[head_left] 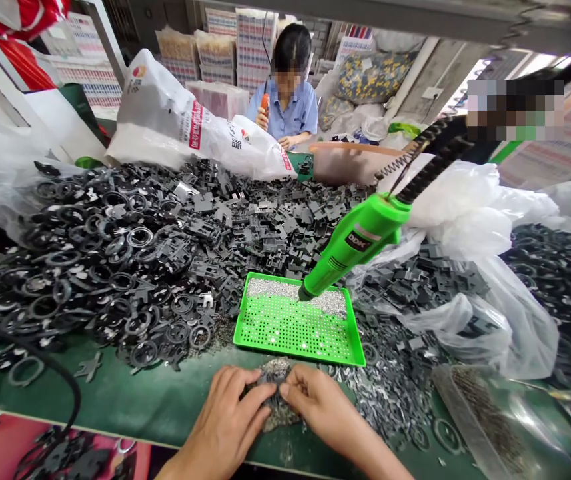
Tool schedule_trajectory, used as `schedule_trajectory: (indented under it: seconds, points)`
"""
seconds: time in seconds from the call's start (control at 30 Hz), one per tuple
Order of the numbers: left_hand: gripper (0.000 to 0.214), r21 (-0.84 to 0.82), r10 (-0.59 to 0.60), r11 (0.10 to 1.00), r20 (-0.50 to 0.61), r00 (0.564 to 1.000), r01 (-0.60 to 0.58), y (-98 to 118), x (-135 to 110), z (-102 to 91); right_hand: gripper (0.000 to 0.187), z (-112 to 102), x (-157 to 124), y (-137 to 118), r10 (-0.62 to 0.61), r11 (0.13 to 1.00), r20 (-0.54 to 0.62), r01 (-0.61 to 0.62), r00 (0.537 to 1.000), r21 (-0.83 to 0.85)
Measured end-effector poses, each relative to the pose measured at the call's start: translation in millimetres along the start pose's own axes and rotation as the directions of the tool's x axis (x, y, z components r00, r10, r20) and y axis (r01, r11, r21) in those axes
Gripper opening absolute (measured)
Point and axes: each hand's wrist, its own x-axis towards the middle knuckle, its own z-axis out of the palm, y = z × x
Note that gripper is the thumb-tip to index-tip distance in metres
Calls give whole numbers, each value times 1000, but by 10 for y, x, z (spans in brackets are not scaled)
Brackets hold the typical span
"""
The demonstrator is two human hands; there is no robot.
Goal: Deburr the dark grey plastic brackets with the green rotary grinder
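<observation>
At six o'clock in the view are the person's left hand (222,423) and right hand (318,407), both bare, with long, slim fingers. The left forearm (178,470) and right forearm (375,457) are also bare, running uncovered to the frame's lower edge.

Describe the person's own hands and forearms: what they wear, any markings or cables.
The left hand and right hand are bare, with no gloves, rings, watch or bracelet showing. The right forearm is bare too, with no sleeve or cuff in view. No cables, tape or markings show on either hand.
</observation>
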Motion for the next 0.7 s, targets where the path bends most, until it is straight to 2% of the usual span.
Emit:
schedule_trajectory:
  seconds: [0.13,0.3,0.4,0.57,0.63,0.7]
  points:
    - [30,59,16,998,17,1000,-17,16,14,-4,18,-38,-29,-61,24,991,-77,-34,997,-128]
    - [31,84,15,996,15,1000,-16,52,71,-25,5,-19,-27,21,-11,1000,-22,11,1000,25]
    - [30,98,2,995,11,1000,-3,70,81,2,1,22,-14,90,-46,998,-30,47,998,43]
    - [30,125,40,992,-48,998,-34,83,38,63,17,79,-2,228,-98,987,-46,103,994,123]
    - [30,149,77,987,-85,993,-63,14,24,2,23,88,-10,300,-120,982,-66,128,991,140]
    - [26,233,22,972,-152,988,14,-136,38,-155,28,89,-32,349,-138,982,-85,148,987,120]
